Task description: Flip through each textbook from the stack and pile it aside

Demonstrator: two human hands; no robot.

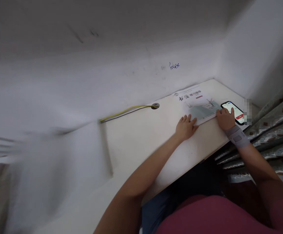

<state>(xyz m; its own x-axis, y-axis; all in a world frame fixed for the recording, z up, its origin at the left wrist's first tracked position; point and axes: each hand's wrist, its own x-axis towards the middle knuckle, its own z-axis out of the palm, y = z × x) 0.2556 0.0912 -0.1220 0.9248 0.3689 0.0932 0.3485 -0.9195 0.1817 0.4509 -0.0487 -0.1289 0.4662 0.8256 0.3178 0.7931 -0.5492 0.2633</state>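
A thin white booklet (196, 102) with printed characters on its cover lies flat on a pale desk (141, 136). My left hand (185, 127) rests flat on the booklet's near left corner, fingers stretched out. My right hand (225, 118) lies on the desk at the booklet's right edge, fingers extended and touching a phone (236, 112) with a lit screen. A grey band wraps my right wrist.
A yellow cable (124, 112) runs along the wall into a round hole (155, 105) in the desk's back edge. White walls close the desk in at the back and right. Patterned fabric (273, 130) lies to the right of the desk.
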